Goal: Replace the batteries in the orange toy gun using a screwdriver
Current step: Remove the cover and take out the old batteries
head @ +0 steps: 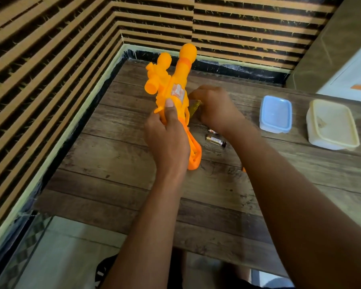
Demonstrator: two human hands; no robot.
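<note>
The left hand (167,138) grips the orange toy gun (181,80) around its middle, thumb pressed flat on top. The gun is held above the bench (113,163), its barrel pointing to 12 o'clock. The right hand (215,109) is curled at the gun's 3 o'clock side by a small yellow-brown thing (196,106); I cannot tell if it pinches it. Two batteries (215,140) lie just below that wrist. A blue box (275,113) and a yellow box (331,124) sit at 3 o'clock.

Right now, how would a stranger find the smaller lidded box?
On the wooden table, look right of the right hand. Two lidded boxes sit apart. Yours is the blue box, nearer the hand; the yellow box beside it is bigger.
</note>
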